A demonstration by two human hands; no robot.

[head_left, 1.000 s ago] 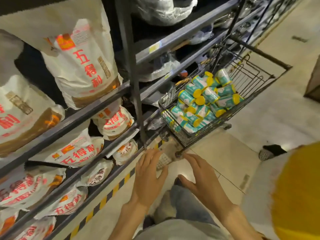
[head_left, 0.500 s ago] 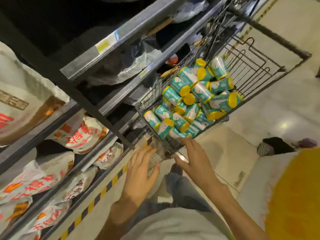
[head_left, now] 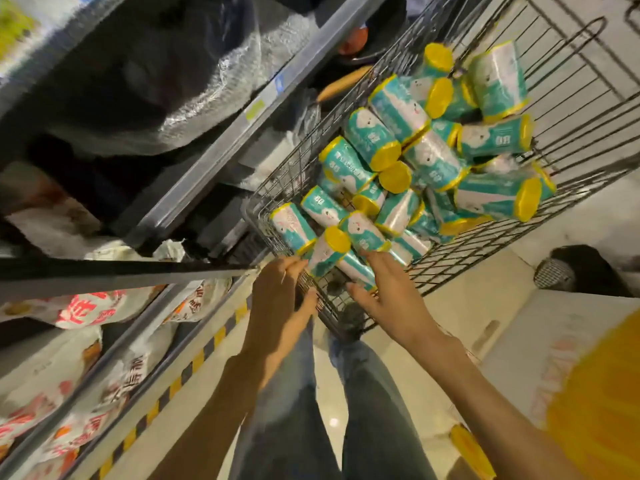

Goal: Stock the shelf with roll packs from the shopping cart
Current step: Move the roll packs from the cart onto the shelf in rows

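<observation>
Both hands have been raised to the cart's (head_left: 568,140) near corner since a second ago. Left hand (head_left: 277,299) is laid on the wire rim, fingers loosely spread, nothing grasped. Right hand (head_left: 391,292) is reached in, fingers relaxed against a roll pack (head_left: 360,268). More packs (head_left: 433,161) are piled just beyond the fingers; the shelf (head_left: 214,161) is seen left of them

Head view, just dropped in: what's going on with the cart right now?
A person stands by the shelf and reaches both hands into the near corner of the wire cart, which is heaped with teal roll packs with yellow ends. The left hand is at the cart's rim; the right hand touches the nearest roll pack. Neither hand has closed around a pack yet, so none is lifted out.
</observation>
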